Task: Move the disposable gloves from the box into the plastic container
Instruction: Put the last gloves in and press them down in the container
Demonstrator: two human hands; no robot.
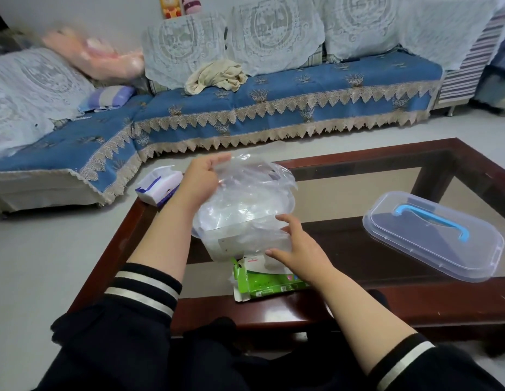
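A crumpled heap of clear disposable gloves (pixel 251 190) fills and rises above the translucent plastic container (pixel 226 246) standing on the glass table. My left hand (pixel 202 179) pinches the gloves at the heap's upper left edge. With its fingers spread, my right hand (pixel 295 246) rests against the container's near right wall, touching the plastic. The green glove box (pixel 262 283) lies open on the table just in front of the container, partly under my right wrist.
The container's clear lid (pixel 434 235) with a blue handle lies to the right on the dark wood-framed glass table (pixel 358 170). A white and purple tissue pack (pixel 158 184) sits at the table's far left corner. A blue-covered sofa (pixel 274 103) runs behind.
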